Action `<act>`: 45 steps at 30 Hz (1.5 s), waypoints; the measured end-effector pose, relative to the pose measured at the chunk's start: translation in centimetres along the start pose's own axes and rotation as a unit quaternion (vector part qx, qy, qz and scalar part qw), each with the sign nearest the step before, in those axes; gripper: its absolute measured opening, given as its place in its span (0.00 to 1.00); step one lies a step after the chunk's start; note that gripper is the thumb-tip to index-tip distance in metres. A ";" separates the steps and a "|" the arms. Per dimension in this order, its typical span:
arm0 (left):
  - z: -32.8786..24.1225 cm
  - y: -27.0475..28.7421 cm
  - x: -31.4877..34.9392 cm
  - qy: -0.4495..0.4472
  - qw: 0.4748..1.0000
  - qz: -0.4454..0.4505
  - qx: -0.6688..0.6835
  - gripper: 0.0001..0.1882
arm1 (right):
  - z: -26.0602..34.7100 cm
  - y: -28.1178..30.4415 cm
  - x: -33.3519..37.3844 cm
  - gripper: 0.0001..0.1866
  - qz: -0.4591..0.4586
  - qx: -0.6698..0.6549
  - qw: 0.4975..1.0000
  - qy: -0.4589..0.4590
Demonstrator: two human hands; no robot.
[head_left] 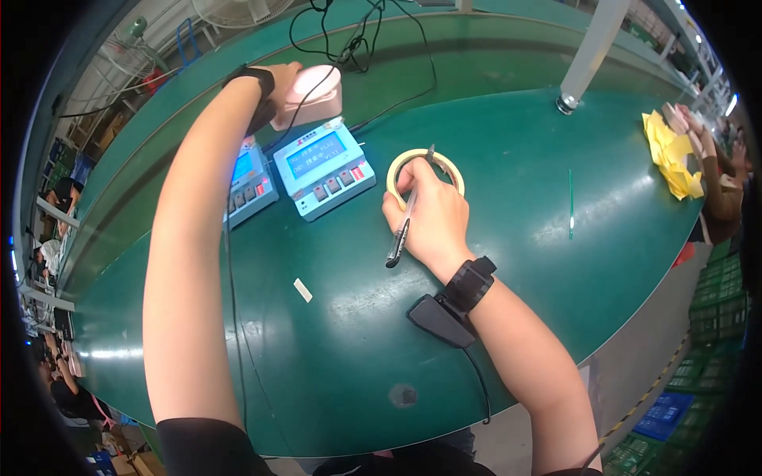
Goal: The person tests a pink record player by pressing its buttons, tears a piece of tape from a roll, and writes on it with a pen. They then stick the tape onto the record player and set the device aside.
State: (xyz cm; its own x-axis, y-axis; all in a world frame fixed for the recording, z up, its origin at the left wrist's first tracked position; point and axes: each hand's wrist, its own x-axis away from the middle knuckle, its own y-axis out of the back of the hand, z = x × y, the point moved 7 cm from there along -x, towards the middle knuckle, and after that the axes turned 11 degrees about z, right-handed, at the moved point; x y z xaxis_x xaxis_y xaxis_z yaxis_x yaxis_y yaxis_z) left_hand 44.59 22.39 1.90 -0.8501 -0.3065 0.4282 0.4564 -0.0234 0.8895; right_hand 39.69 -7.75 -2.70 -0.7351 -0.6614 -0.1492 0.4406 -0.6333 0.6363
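Note:
At the far left of the table, my left hand (282, 82) reaches to a pale pink rounded device (316, 97). Its fingers are mostly hidden, so I cannot tell whether they grip it. My right hand (432, 213) is closed around a pen (398, 243), which slants through the fingers. The same hand rests over a roll of yellowish tape (455, 176), with its fingers at the ring's opening. Between the hands stands a light blue box with a lit screen and several switches (324, 169). A second such box (252, 189) is partly hidden behind my left forearm.
A small pale strip (302, 290) and a thin green stick (571, 205) lie on the green table (341, 373). Black cables (365, 40) run over the far side. A metal post (591, 55) stands at the back. Another person's hands are near yellow paper (663, 159) at right.

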 end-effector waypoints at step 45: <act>-3.2 -17.6 31.9 -0.120 0.889 -0.242 0.370 0.58 | 8.6 -6.9 6.4 0.25 0.210 -0.609 0.759 0.095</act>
State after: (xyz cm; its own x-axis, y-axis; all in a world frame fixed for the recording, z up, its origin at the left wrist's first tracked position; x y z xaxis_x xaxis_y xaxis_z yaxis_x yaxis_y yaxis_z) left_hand 10.29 9.99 -0.62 -0.9720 -0.2169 -0.0898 -0.1998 0.5631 0.8019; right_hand 27.55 -4.14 -1.58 -0.3612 -0.8804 -0.3072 0.8502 -0.1757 -0.4962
